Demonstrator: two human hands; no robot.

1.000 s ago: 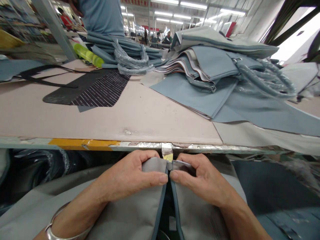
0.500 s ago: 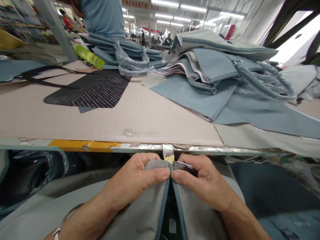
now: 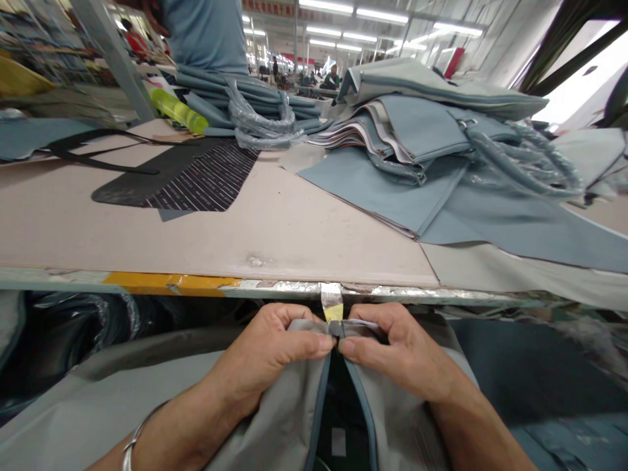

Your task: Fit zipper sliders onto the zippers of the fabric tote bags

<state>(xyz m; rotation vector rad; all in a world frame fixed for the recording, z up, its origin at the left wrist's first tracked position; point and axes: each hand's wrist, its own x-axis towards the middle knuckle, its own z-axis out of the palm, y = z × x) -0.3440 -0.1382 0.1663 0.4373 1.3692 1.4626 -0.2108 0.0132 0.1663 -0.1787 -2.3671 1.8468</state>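
A grey fabric piece (image 3: 275, 418) with blue-bound edges lies across my lap, below the table's front edge. Its two blue edges (image 3: 360, 392) meet at the top and spread apart lower down, with a dark gap between them. My left hand (image 3: 279, 340) pinches the left edge between thumb and fingers. On the other side my right hand (image 3: 387, 343) pinches the right edge the same way. Between the thumbs sits a small dark grey piece (image 3: 335, 327), possibly a zip slider, just under a taped tab (image 3: 332, 301) fixed to the table edge.
On the table (image 3: 275, 229) lie a black striped panel (image 3: 201, 176), a stack of blue-grey panels (image 3: 417, 131) and plastic-wrapped handles (image 3: 524, 157). A yellow-green bottle (image 3: 179, 111) rests by a post. A person in a blue shirt (image 3: 206, 33) stands across the table.
The small dark grey piece shows more clearly between my thumbs. The gap between the blue edges has widened lower down. Both hands stay nearly in place, still pinching.
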